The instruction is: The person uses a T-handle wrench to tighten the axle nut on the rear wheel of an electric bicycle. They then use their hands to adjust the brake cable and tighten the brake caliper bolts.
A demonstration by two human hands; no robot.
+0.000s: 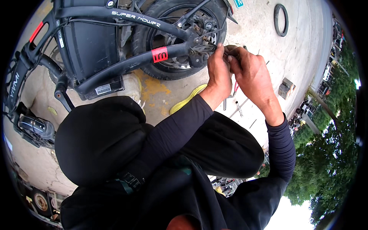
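Beside the rear wheel's hub of a black electric bike, both my hands are closed and close together. My left hand pinches at the end of thin dark wires that come from the axle area. Just to its right, my right hand has its thumb and fingers pressed together. Whatever lies between the right fingertips is too small and hidden to make out. The bike's black swingarm, with a red patch, runs to the hub. The fat black tyre stands behind it.
Red-handled pliers and a metal T-shaped tool lie on the concrete beyond my left forearm. A small box sits farther right. A loose black tyre lies at the upper right. My bent knees flank the work area.
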